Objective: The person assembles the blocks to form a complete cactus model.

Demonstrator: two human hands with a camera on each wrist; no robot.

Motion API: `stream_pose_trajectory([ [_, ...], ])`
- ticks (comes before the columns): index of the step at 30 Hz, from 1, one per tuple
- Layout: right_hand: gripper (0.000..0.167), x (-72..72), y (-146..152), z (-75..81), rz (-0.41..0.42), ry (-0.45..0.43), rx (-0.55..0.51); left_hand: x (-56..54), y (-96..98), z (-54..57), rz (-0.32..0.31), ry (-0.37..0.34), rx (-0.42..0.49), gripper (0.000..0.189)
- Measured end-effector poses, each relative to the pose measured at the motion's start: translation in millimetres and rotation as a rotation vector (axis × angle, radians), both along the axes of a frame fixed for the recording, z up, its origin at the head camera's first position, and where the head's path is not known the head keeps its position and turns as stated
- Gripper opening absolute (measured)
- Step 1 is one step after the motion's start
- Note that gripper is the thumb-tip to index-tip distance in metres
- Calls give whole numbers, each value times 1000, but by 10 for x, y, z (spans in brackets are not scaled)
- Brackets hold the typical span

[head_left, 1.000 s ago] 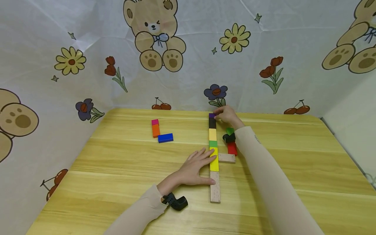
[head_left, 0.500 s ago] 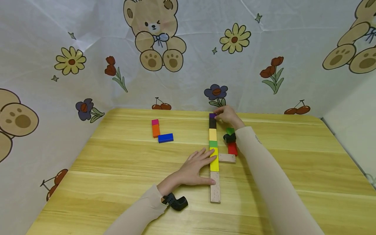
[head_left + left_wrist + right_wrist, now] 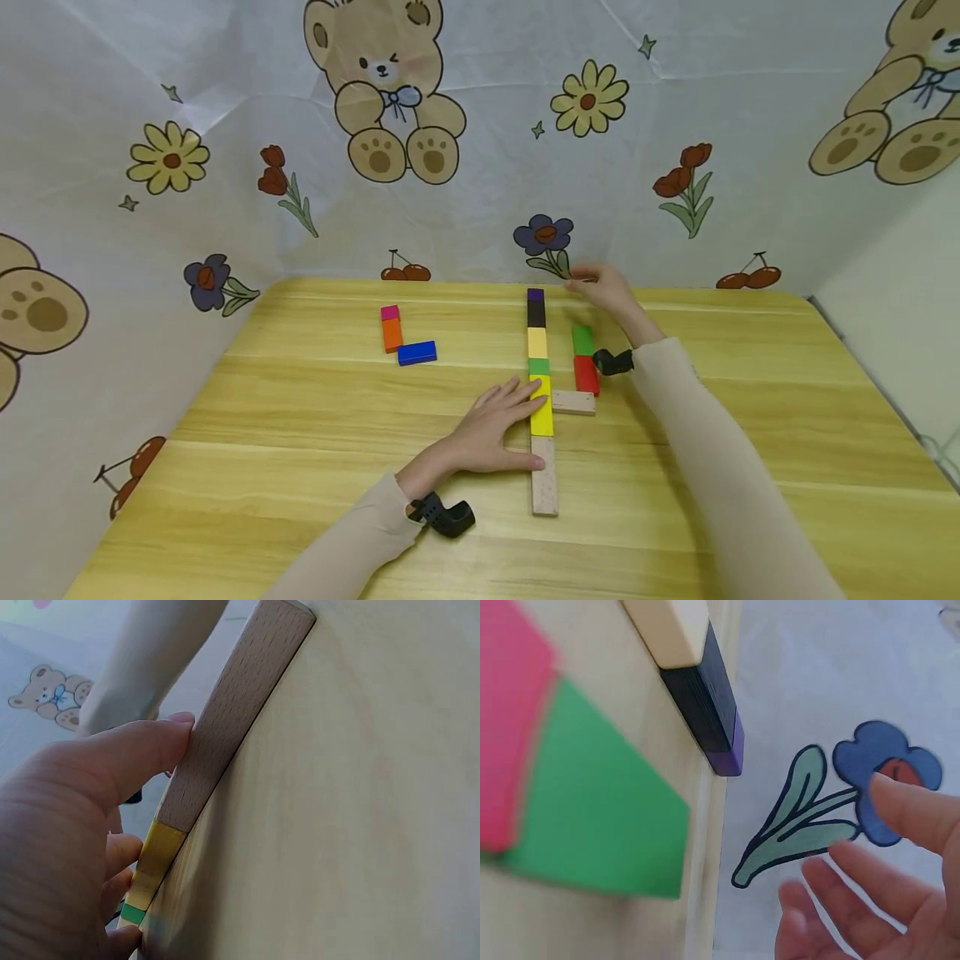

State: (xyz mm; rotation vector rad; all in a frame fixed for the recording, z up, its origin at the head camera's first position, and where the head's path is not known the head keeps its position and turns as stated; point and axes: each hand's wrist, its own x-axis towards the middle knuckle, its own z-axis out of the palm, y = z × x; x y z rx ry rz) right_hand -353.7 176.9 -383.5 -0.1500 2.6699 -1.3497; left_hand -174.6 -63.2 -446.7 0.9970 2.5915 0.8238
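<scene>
Found left hand [image 3: 483, 435] splayed against yellow block [image 3: 542, 422], gripping nothing; noted empty right hand [image 3: 606, 292] loosely spread near purple block [image 3: 536, 294].

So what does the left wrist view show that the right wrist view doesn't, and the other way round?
Only the left wrist view: the left hand, the plain wooden block, the yellow block and the printed bear.

Only the right wrist view: the black block, the purple block, the red block, the blue printed flower and a clear look at the right hand.

Both: the tabletop, the printed backdrop and a green block, though not the same one.
</scene>
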Motion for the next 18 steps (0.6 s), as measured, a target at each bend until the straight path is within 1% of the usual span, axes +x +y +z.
stream_pose_trajectory([
  [4,57,215,124,-7,-26,15,-52,3,2,9,-1,2,-1,87],
  [9,61,518,284,-66,-6,46,-103,7,5,12,-5,-4,4,87],
  [14,62,797,398,-169,47,125,-74,4,8,3,-6,3,-4,87],
  [18,64,983,450,-249,80,154,-32,-2,10,-3,-3,9,-8,87],
])
